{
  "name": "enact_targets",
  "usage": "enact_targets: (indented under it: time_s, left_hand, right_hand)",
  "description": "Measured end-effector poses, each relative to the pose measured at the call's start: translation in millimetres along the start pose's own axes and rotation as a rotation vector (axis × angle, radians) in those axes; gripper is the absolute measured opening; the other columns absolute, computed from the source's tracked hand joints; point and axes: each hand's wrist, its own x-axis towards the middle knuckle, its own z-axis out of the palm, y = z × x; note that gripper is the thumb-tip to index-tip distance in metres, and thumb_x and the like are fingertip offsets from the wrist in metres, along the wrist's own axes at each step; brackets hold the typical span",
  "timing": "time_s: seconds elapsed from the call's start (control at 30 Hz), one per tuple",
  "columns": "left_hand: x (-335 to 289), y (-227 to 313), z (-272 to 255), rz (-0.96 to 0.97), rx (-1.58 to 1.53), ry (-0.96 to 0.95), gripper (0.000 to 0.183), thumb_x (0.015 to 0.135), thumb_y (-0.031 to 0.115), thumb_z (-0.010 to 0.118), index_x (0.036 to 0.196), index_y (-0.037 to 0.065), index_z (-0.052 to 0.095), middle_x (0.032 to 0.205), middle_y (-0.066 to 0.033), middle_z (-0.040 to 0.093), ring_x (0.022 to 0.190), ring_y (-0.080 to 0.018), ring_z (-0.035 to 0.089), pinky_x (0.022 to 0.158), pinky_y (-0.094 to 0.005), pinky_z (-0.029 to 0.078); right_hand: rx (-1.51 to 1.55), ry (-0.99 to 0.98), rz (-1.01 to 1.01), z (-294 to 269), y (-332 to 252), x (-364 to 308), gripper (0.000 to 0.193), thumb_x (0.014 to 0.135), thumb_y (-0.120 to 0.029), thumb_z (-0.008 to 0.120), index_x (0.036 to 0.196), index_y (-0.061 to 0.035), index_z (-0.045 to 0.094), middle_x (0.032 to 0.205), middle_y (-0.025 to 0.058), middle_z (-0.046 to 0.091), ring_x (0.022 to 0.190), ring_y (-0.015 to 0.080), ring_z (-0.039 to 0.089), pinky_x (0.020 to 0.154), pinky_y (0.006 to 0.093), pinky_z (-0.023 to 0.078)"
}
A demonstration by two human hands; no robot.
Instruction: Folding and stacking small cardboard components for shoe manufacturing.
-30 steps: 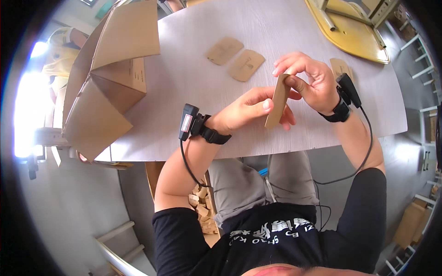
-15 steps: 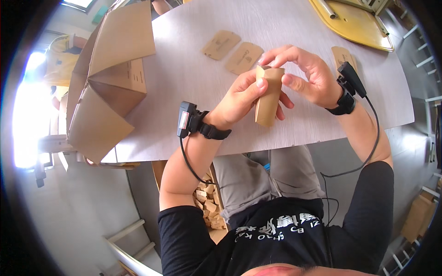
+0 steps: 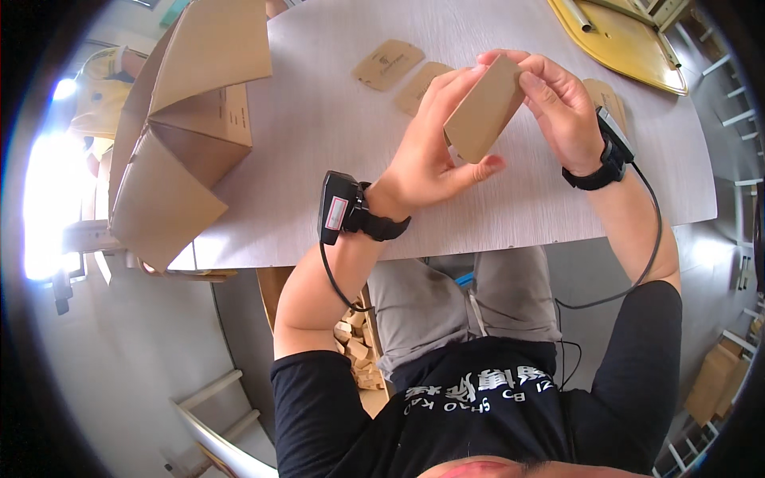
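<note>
A small brown cardboard sleeve [image 3: 484, 110] is held tilted above the table, a plain broad face toward me. My right hand [image 3: 564, 111] pinches its upper right end, the thumb on the near face and the fingers behind. Against its left side rests my left hand [image 3: 414, 163], fingers stretched out along and partly behind the sleeve. The left thumb stands apart, below the sleeve's lower end. Two flat printed brown pieces lie beyond my hands: one farther left [image 3: 388, 64], the other [image 3: 417, 89] partly covered by my left fingers. Another flat brown piece [image 3: 603, 93] lies by my right wrist.
A large open carton [image 3: 209, 48] with spread flaps stands at the table's left. Below the table edge, a box holds several small cardboard pieces [image 3: 355, 344]. A yellow chair seat [image 3: 617, 48] is at the far right. Someone in yellow [image 3: 102, 92] is at far left. Cables hang from both wrists.
The sleeve has moved up and turned from nearly upright to slanted. My left thumb has come off it and the left fingers have straightened; my right hand now grips its upper end.
</note>
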Motion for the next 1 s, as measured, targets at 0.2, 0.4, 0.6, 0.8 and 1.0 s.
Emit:
enact_targets:
  time_s: [0.2,0.4,0.6,0.8,1.0]
  left_hand:
    - [2.1,-1.2,-5.1,0.022,0.017,-0.056,0.086,0.083,0.01,0.082,0.155,0.001,0.037,0.151,-0.0128,0.043,0.139,-0.0258,0.042,0.116,-0.0406,0.035]
    - [0.3,2.4,-9.9,-0.045,-0.06,-0.157,0.087,0.082,0.004,0.081,0.156,0.001,0.035,0.144,-0.0112,0.052,0.13,-0.0248,0.054,0.11,-0.0394,0.042]
    - [-2.2,7.4,-18.7,-0.277,-0.31,-0.289,0.088,0.089,0.019,0.079,0.159,0.002,0.029,0.144,-0.0158,0.054,0.118,-0.0267,0.065,0.103,-0.0414,0.049]
    - [0.6,10.8,-11.5,-0.535,-0.829,-0.298,0.094,0.099,0.074,0.04,0.156,-0.001,0.032,0.143,-0.0192,0.055,0.108,-0.0266,0.067,0.094,-0.0392,0.053]
    - [-1.0,17.0,-6.0,-0.615,-0.783,-0.325,0.082,0.101,0.07,0.04,0.14,-0.001,0.048,0.116,-0.0124,0.061,0.088,-0.0174,0.058,0.08,-0.0325,0.048]
  right_hand:
    - [-0.118,-0.072,-0.132,-1.2,-1.6,-0.6,0.02,0.107,-0.02,0.056,0.108,-0.0028,0.066,0.134,0.0101,0.065,0.115,0.014,0.06,0.105,0.0339,0.046]
    - [-0.36,-0.096,-0.268,-6.4,-5.4,0.7,0.019,0.105,-0.022,0.058,0.106,-0.0045,0.066,0.13,0.0099,0.067,0.114,0.016,0.062,0.101,0.0341,0.049]
    - [-0.692,-0.11,-0.468,-17.5,-11.1,7.0,0.01,0.101,-0.014,0.063,0.1,-0.0052,0.066,0.13,0.0108,0.067,0.116,0.0223,0.063,0.101,0.0355,0.049]
    - [-0.792,-0.199,-0.522,-12.4,-15.6,7.8,0.004,0.095,-0.008,0.067,0.094,-0.0056,0.064,0.131,0.0107,0.067,0.124,0.0314,0.059,0.103,0.0413,0.048]
    - [-0.697,-0.281,-0.467,1.2,-18.9,11.7,0.009,0.088,-0.004,0.071,0.091,-0.0054,0.063,0.131,0.0112,0.067,0.13,0.0369,0.056,0.106,0.0457,0.046]
